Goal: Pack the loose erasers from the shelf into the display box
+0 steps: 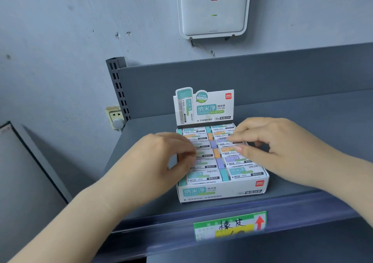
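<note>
While the display box (pixel 222 190) looks full, press erasers (pixel 236 159) level with curled fingertips of left hand (pixel 161 157) and right hand (pixel 270 139); grip unclear.

The left hand (pixel 161 159) covered part of the left column of erasers (pixel 203 176) in the display box (pixel 222 192). Its fingertips were motion-blurred; grip indeterminate. The price label (pixel 230 225) was blurred, its print illegible.
</note>
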